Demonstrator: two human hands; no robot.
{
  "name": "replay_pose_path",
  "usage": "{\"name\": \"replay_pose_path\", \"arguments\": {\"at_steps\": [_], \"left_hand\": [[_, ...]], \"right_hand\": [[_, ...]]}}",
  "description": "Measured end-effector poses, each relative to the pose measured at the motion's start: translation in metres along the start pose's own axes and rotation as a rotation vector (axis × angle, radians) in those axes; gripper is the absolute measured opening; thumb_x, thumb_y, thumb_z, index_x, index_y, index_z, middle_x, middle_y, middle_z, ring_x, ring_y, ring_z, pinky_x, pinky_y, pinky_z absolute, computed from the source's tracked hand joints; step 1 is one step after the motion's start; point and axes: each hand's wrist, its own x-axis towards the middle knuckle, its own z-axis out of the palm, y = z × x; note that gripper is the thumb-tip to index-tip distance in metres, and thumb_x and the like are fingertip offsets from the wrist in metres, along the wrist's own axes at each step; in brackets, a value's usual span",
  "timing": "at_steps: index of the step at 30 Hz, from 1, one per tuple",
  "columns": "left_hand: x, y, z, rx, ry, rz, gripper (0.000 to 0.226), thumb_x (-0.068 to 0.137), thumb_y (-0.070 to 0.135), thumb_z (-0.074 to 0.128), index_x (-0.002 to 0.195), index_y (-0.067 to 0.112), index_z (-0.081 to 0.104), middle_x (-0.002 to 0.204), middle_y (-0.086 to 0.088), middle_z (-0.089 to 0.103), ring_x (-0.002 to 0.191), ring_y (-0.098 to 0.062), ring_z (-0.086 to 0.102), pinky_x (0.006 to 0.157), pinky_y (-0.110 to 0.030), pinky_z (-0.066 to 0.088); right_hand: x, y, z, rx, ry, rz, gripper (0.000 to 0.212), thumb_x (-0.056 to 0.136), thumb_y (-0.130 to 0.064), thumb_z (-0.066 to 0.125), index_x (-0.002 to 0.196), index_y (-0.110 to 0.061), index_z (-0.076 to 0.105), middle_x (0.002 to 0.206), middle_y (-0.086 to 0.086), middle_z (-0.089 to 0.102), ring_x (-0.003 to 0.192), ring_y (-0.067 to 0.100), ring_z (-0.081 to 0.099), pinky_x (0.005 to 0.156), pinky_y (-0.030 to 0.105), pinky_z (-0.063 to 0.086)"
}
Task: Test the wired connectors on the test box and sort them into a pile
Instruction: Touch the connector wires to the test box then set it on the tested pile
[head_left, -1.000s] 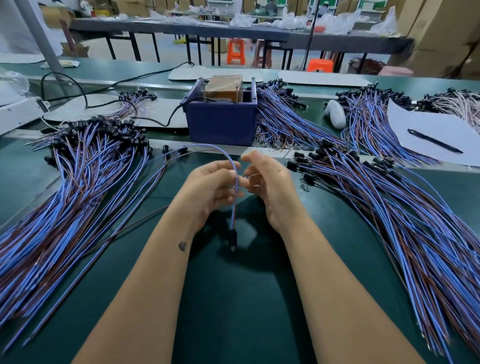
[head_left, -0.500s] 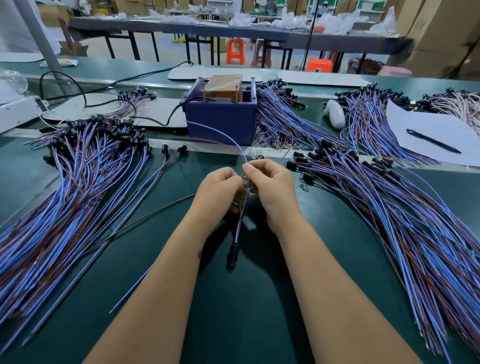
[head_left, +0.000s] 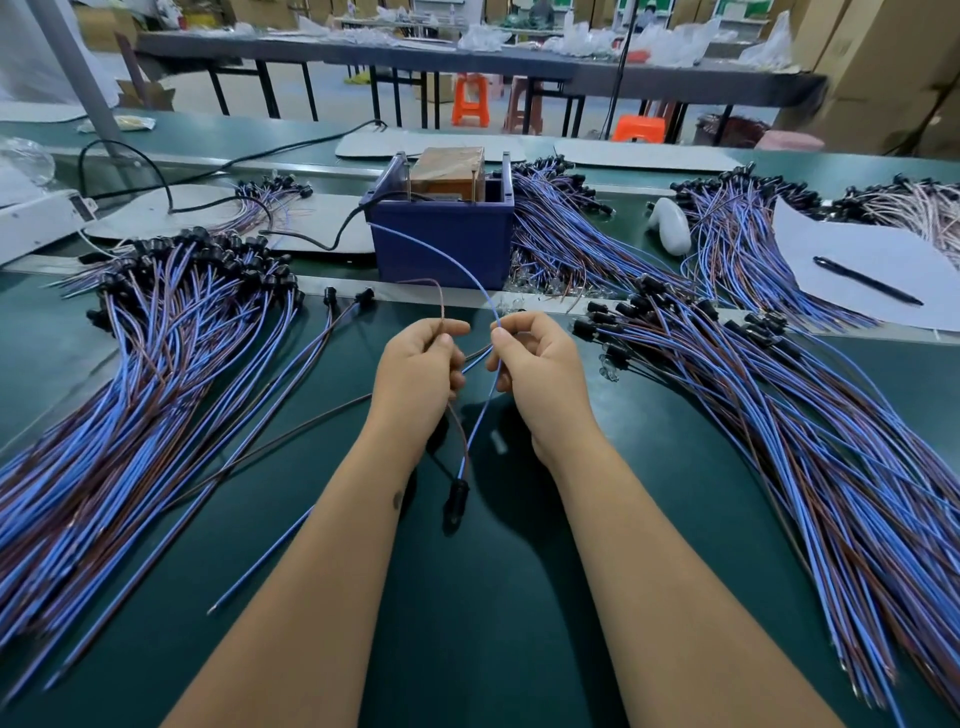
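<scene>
Head view: between big wire piles at frame left (head_left: 156, 374) and right (head_left: 779, 415), with the blue test box (head_left: 444, 244) upper centre, my left hand (head_left: 415, 371) pinches the brown lead (head_left: 441, 306), my right hand (head_left: 537, 364) pinches the blue lead (head_left: 462, 267), the black connector (head_left: 457, 493) dangling below at centre.

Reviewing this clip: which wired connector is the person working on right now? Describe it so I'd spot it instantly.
Start at the blue test box at the bench's centre and drop to the two hands just in front. The left hand pinches a brown lead, the right hand a blue one. Both leads meet at one black connector dangling between the wrists, the only one off the table.
</scene>
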Motion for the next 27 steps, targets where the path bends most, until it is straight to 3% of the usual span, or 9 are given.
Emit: {"name": "replay_pose_path", "arguments": {"at_steps": [6,12,17,22,27], "left_hand": [[0.0006,0.0035,-0.0069,-0.046,0.006,0.065,0.030,0.106,0.029,0.037,0.103,0.033,0.067,0.052,0.010,0.032,0.043,-0.006,0.025,0.040,-0.017,0.025],[-0.0041,0.0074,-0.0031,0.088,0.000,0.012,0.040,0.091,0.013,0.047,0.069,0.032,0.075,0.051,0.013,0.041,0.046,-0.006,0.033,0.048,-0.022,0.032],[-0.0039,0.0063,-0.0040,0.046,-0.029,0.042,0.028,0.104,0.026,0.040,0.095,0.027,0.067,0.053,0.009,0.032,0.045,-0.007,0.025,0.043,-0.022,0.025],[-0.0014,0.0049,-0.0076,0.048,0.067,0.016,0.032,0.096,0.018,0.048,0.078,0.027,0.073,0.061,0.005,0.042,0.043,-0.005,0.033,0.041,-0.016,0.031],[-0.0021,0.0062,-0.0095,0.016,0.075,0.060,0.029,0.102,0.026,0.042,0.093,0.032,0.070,0.050,0.014,0.032,0.042,-0.004,0.028,0.041,-0.018,0.026]], "right_hand": [[-0.0008,-0.0030,-0.0007,0.072,0.051,0.028,0.013,0.097,-0.008,0.055,0.087,-0.017,0.057,0.062,0.001,0.058,0.047,0.005,0.045,0.048,0.018,0.039],[0.0008,-0.0036,-0.0029,0.107,0.073,0.064,0.021,0.085,0.003,0.050,0.076,-0.015,0.057,0.056,-0.001,0.054,0.049,0.008,0.044,0.045,0.016,0.037],[0.0014,-0.0018,-0.0027,0.129,0.068,0.068,0.023,0.079,0.004,0.045,0.081,-0.012,0.062,0.049,-0.001,0.048,0.047,0.008,0.041,0.043,0.016,0.032],[0.0025,-0.0011,-0.0036,0.187,0.086,0.057,0.016,0.091,-0.004,0.053,0.084,-0.014,0.063,0.049,-0.006,0.043,0.048,0.008,0.036,0.048,0.020,0.030],[0.0027,-0.0004,-0.0027,0.201,0.100,0.039,0.013,0.094,-0.015,0.060,0.085,-0.017,0.068,0.050,-0.010,0.042,0.045,0.006,0.032,0.045,0.017,0.031]]}}
